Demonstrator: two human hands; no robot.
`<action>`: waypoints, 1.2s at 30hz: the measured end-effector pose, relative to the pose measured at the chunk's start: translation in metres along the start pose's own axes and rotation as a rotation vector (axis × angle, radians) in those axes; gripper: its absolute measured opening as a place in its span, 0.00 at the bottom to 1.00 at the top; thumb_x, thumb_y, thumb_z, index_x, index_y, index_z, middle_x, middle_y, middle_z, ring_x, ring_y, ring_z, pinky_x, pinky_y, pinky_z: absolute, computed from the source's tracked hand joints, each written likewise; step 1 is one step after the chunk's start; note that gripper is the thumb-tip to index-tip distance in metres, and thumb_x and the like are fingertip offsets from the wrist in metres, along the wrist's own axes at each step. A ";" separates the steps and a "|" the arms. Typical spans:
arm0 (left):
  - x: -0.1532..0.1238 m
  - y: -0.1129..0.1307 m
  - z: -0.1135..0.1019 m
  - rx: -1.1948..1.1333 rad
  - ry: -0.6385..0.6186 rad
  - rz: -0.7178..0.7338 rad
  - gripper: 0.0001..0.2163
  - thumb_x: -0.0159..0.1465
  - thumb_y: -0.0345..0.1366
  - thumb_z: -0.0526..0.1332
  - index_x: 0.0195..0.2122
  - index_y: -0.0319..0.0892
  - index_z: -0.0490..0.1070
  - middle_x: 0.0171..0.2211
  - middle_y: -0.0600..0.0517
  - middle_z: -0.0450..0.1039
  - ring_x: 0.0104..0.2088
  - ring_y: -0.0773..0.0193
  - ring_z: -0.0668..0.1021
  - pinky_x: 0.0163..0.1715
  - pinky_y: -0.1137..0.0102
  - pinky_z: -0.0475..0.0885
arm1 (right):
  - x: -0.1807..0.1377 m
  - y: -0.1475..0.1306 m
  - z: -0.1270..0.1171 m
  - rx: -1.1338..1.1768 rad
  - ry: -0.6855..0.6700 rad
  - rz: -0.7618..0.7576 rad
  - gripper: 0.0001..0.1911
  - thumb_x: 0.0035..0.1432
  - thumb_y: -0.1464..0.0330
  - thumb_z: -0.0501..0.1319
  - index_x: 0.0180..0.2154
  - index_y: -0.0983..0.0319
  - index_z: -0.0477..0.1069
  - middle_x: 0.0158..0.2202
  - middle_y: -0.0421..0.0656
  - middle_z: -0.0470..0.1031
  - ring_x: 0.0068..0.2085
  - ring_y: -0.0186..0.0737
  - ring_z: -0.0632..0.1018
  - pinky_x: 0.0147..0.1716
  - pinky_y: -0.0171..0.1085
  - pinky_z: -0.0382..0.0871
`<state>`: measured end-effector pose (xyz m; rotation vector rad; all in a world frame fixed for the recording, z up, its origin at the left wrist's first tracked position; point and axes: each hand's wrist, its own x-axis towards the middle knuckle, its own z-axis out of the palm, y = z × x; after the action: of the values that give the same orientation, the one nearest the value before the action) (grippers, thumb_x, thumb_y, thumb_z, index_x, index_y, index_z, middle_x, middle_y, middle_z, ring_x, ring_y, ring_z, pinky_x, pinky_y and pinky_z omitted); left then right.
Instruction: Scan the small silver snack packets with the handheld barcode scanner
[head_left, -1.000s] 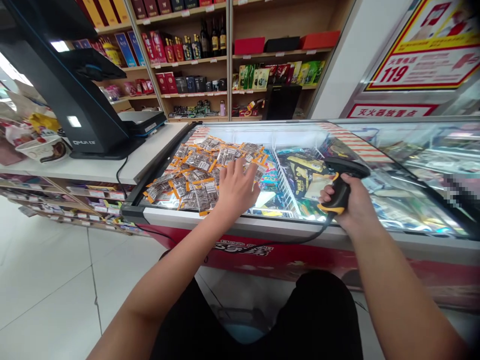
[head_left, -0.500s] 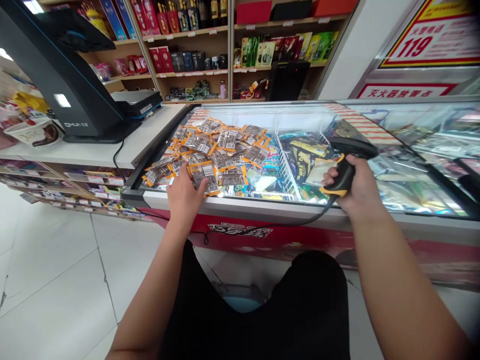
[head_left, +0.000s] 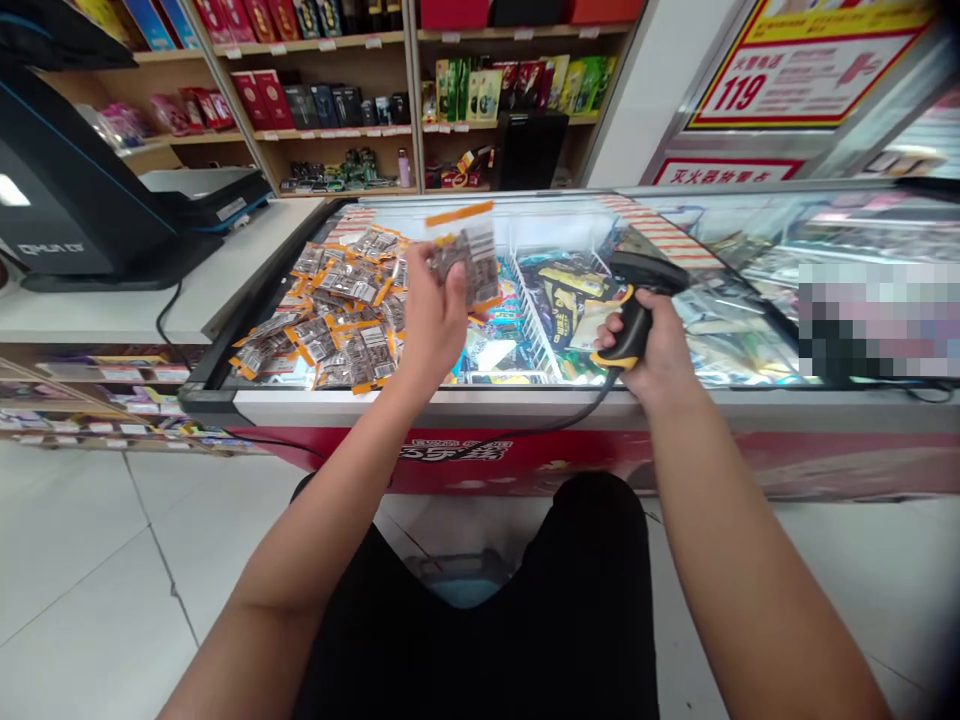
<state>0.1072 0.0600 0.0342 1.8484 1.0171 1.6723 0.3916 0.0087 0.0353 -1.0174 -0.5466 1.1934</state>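
Observation:
Between the thumb and fingers of my left hand (head_left: 436, 320) is a snack packet (head_left: 474, 255) with orange edges and a printed back, held up above the freezer. Below and to its left lies a pile of similar packets (head_left: 349, 280) on the glass top of the chest freezer (head_left: 330, 405). My right hand (head_left: 656, 345) is wrapped around the grip of a black and yellow handheld barcode scanner (head_left: 634, 310), its head pointing to the left side of the view. From the scanner's handle a cable (head_left: 577, 420) runs left along the freezer front.
A white counter (head_left: 90, 310) with a black checkout terminal (head_left: 82, 180) stands at the left. Shelves (head_left: 330, 130) of boxed goods are behind the freezer. Frozen goods (head_left: 562, 300) and a white wire divider (head_left: 534, 320) show through the glass. My knees are close to the freezer front.
My left hand has picked a packet off the pile and lifted it toward the scanner. My right hand still grips the scanner. The view has turned to the right.

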 end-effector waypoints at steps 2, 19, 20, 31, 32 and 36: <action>0.028 -0.001 0.033 -0.044 -0.103 -0.101 0.19 0.85 0.53 0.53 0.69 0.50 0.60 0.43 0.48 0.74 0.42 0.53 0.89 0.51 0.52 0.85 | 0.002 0.001 -0.003 0.026 -0.024 -0.021 0.18 0.63 0.55 0.73 0.37 0.55 0.67 0.22 0.34 0.65 0.23 0.33 0.68 0.22 0.30 0.67; 0.057 -0.033 0.083 -0.317 -0.483 -0.557 0.36 0.79 0.26 0.56 0.84 0.49 0.46 0.66 0.36 0.77 0.57 0.45 0.90 0.57 0.49 0.88 | -0.022 -0.001 0.002 -0.423 -0.356 -0.062 0.30 0.58 0.41 0.79 0.42 0.57 0.74 0.20 0.34 0.66 0.17 0.32 0.64 0.17 0.33 0.53; 0.057 -0.032 0.083 -0.318 -0.476 -0.564 0.36 0.79 0.26 0.56 0.85 0.49 0.45 0.67 0.36 0.77 0.57 0.46 0.90 0.58 0.47 0.88 | -0.025 -0.001 0.004 -0.447 -0.355 -0.070 0.30 0.59 0.41 0.78 0.41 0.57 0.74 0.20 0.35 0.66 0.17 0.32 0.64 0.17 0.33 0.53; 0.055 -0.026 0.083 -0.289 -0.432 -0.590 0.38 0.78 0.28 0.61 0.85 0.48 0.46 0.63 0.36 0.77 0.53 0.44 0.91 0.60 0.44 0.86 | -0.040 -0.010 0.012 -0.408 -0.374 -0.009 0.33 0.56 0.39 0.80 0.40 0.57 0.73 0.21 0.35 0.67 0.18 0.31 0.64 0.17 0.33 0.52; 0.054 -0.025 0.083 -0.242 -0.424 -0.573 0.39 0.78 0.29 0.61 0.85 0.48 0.46 0.61 0.37 0.78 0.52 0.45 0.91 0.59 0.46 0.86 | -0.038 -0.012 0.009 -0.385 -0.379 -0.003 0.33 0.57 0.39 0.80 0.41 0.57 0.73 0.20 0.34 0.66 0.17 0.31 0.63 0.17 0.33 0.52; 0.048 -0.015 0.086 0.128 -0.414 -0.349 0.38 0.78 0.32 0.63 0.84 0.44 0.49 0.54 0.36 0.81 0.57 0.41 0.87 0.62 0.48 0.82 | -0.028 -0.025 -0.020 -0.202 -0.390 -0.011 0.32 0.53 0.40 0.79 0.43 0.56 0.74 0.19 0.30 0.61 0.16 0.28 0.55 0.19 0.34 0.53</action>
<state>0.1874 0.1188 0.0392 1.8576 1.1965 0.9938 0.4113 -0.0248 0.0516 -0.9509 -0.9942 1.3557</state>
